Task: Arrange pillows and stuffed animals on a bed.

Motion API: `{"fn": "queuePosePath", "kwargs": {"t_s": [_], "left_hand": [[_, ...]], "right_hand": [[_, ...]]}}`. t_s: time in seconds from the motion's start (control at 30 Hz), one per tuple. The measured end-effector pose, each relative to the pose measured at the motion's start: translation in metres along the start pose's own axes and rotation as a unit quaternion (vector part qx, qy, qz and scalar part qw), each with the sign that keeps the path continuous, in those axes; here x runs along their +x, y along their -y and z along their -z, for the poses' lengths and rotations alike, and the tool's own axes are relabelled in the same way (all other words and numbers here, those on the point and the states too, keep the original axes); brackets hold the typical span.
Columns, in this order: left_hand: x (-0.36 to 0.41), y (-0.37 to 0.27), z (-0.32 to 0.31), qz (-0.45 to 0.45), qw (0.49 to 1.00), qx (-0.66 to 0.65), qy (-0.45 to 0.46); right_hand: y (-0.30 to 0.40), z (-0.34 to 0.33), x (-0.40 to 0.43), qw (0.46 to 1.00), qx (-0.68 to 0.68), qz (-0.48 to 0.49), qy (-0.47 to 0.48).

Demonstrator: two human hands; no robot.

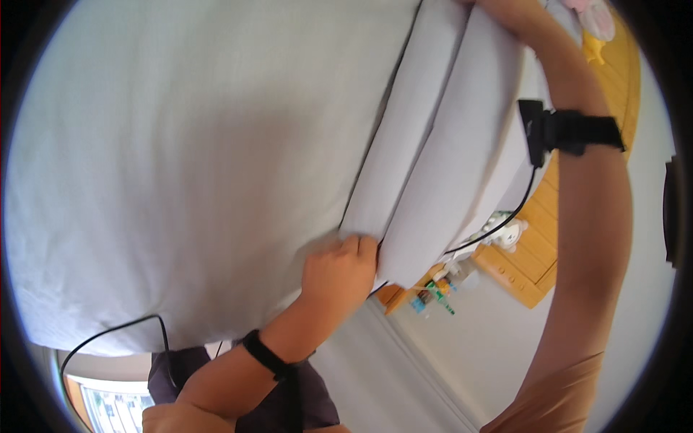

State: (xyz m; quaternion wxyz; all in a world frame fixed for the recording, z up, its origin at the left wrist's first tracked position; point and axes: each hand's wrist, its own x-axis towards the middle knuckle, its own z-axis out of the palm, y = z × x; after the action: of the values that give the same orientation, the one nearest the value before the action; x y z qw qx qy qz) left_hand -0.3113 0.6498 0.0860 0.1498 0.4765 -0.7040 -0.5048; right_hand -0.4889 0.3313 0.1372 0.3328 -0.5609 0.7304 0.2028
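A large light-grey fabric sheet (178, 162) fills the left and middle of the view, with soft wrinkles. Along its right side run a narrow folded fabric band (400, 124) and a wider padded fold (460, 130), with dark gaps along their edges. My left hand (340, 273) grips the near end of the narrow band, its fingers curled over the cloth and partly hidden. My right hand (487, 4) is at the far end of the same folds, mostly cut off by the top edge. Its fingers cannot be made out.
Beyond the folds stands wooden furniture (520, 270) with a white plush toy (506, 233). Another pink-and-white plush (595, 19) is at the top right. Small bottles and items (441, 292) cluster nearby. A black cable (514, 211) hangs from my right wrist strap (574, 131); another cable (116, 326) crosses lower left.
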Motion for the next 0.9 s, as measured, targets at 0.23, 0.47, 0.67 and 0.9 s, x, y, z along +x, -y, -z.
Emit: {"fn": "queuePosePath", "kwargs": {"t_s": [0.23,0.47,0.67,0.9], "left_hand": [[-0.007,0.012,0.002,-0.008,0.992,-0.127,0.009],[0.013,0.007,0.026,0.018,0.980,-0.169,0.107],[0.072,0.021,0.025,-0.044,0.963,-0.259,-0.062],[0.088,0.010,-0.008,-0.065,0.960,-0.268,-0.044]], "right_hand": [[-0.017,-0.004,0.012,0.993,0.084,0.041,-0.073],[-0.027,0.003,0.021,0.987,-0.124,0.037,-0.090],[0.035,-0.008,0.024,0.955,-0.297,0.006,-0.015],[0.036,0.006,0.033,0.952,-0.267,0.064,0.134]]}}
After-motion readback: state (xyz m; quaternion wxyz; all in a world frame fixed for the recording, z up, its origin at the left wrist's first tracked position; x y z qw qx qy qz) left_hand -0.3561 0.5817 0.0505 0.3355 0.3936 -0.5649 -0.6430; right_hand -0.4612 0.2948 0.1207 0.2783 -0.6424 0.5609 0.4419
